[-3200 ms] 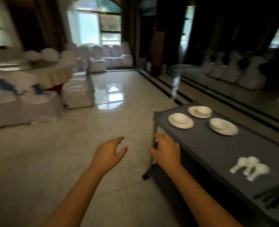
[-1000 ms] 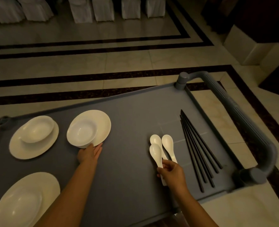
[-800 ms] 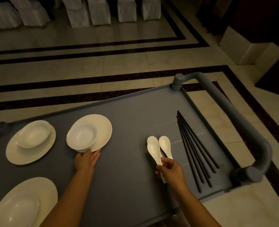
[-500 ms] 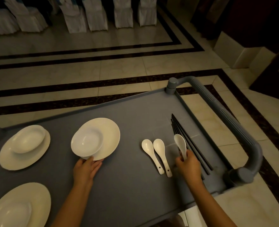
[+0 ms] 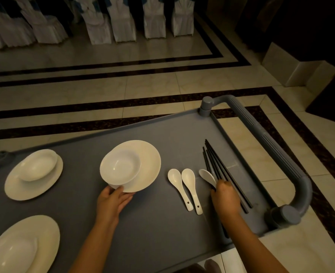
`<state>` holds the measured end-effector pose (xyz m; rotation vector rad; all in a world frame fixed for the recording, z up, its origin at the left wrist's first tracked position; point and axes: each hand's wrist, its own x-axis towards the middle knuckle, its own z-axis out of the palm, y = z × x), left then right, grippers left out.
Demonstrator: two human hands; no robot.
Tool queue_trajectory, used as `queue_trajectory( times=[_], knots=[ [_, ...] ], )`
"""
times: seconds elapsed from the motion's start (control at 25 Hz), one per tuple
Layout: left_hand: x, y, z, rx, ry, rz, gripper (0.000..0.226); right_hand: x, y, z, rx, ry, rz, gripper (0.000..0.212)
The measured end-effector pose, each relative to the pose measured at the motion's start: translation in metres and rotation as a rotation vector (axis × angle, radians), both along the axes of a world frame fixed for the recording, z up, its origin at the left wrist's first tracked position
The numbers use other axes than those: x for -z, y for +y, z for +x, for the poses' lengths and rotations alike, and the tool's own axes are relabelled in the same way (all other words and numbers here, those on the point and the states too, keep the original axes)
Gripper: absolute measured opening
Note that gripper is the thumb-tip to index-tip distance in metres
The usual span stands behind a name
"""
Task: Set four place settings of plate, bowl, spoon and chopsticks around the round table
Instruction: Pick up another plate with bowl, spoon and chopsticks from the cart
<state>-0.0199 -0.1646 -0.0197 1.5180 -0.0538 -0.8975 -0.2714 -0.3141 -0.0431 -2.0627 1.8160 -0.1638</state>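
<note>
A grey service cart (image 5: 162,223) fills the lower half of the frame, its ribbed handle (image 5: 277,158) running down the right side. At centre, the left hand (image 5: 113,200) grips the near edge of a white plate (image 5: 148,164), thumb on top and fingers underneath, with a white bowl (image 5: 121,167) sitting on the plate's left part. The plate looks tilted up off the cart at its near side, though that is hard to tell for sure. To the right of centre, the right hand (image 5: 224,198) curls its fingers around a white spoon (image 5: 207,177), whose scoop sticks out above the knuckles; the hand lies over the near ends of a bundle of black chopsticks (image 5: 221,170), and whether it also grips any of them I cannot tell. Two more spoons (image 5: 184,186) lie side by side on the cart between the plate and the right hand, scoops pointing away. At the left of the frame a second plate with bowl (image 5: 34,172) rests on the cart, and a third plate with bowl (image 5: 18,251) sits in the lower left corner. Across the top of the frame, white-covered chairs (image 5: 123,22) stand in a row on the tiled floor (image 5: 123,85) with its dark border stripes.
</note>
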Motion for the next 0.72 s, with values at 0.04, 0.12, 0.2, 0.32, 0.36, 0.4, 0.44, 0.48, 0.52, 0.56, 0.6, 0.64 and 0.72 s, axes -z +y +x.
queue_trajectory(
  times=[0.04, 0.12, 0.2, 0.32, 0.36, 0.4, 0.44, 0.48, 0.52, 0.56, 0.6, 0.64, 0.72],
  knots=[
    [-0.001, 0.0, -0.002, -0.003, 0.001, 0.001, 0.028, -0.001, -0.001, 0.0, -0.016, 0.013, 0.004, 0.021],
    [-0.002, 0.0, -0.006, -0.006, 0.003, -0.004, 0.03, -0.002, -0.004, 0.0, -0.037, 0.011, 0.018, 0.021],
    [-0.003, 0.001, -0.01, 0.004, -0.005, -0.011, 0.031, -0.004, -0.006, -0.002, -0.048, 0.001, 0.038, 0.021],
    [-0.004, 0.003, -0.014, 0.008, -0.014, -0.015, 0.032, -0.004, -0.009, -0.003, -0.055, -0.004, 0.054, 0.019],
    [-0.005, 0.004, -0.015, -0.001, -0.012, -0.014, 0.033, -0.005, -0.011, -0.003, -0.058, -0.006, 0.059, 0.019],
    [-0.006, 0.004, -0.016, -0.012, -0.008, -0.013, 0.034, -0.005, -0.012, -0.003, -0.06, -0.014, 0.067, 0.02],
    [-0.007, 0.005, -0.017, -0.024, -0.004, -0.011, 0.034, -0.006, -0.015, -0.002, -0.06, -0.032, 0.077, 0.021],
    [-0.008, 0.006, -0.018, -0.038, 0.002, -0.009, 0.034, -0.007, -0.018, -0.002, -0.055, -0.065, 0.096, 0.022],
    [-0.01, 0.007, -0.02, -0.053, 0.007, -0.008, 0.033, -0.01, -0.021, -0.002, -0.048, -0.113, 0.121, 0.023],
    [-0.011, 0.01, -0.021, -0.072, 0.01, -0.009, 0.034, -0.014, -0.026, 0.0, -0.051, -0.168, 0.146, 0.024],
    [-0.014, 0.013, -0.021, -0.089, 0.012, -0.008, 0.035, -0.018, -0.03, 0.001, -0.056, -0.226, 0.168, 0.025],
    [-0.016, 0.016, -0.022, -0.108, 0.013, -0.004, 0.037, -0.022, -0.035, 0.003, -0.065, -0.281, 0.189, 0.025],
    [-0.021, 0.026, -0.023, -0.156, 0.007, 0.006, 0.038, -0.033, -0.043, 0.011, -0.088, -0.384, 0.228, 0.022]
  ],
)
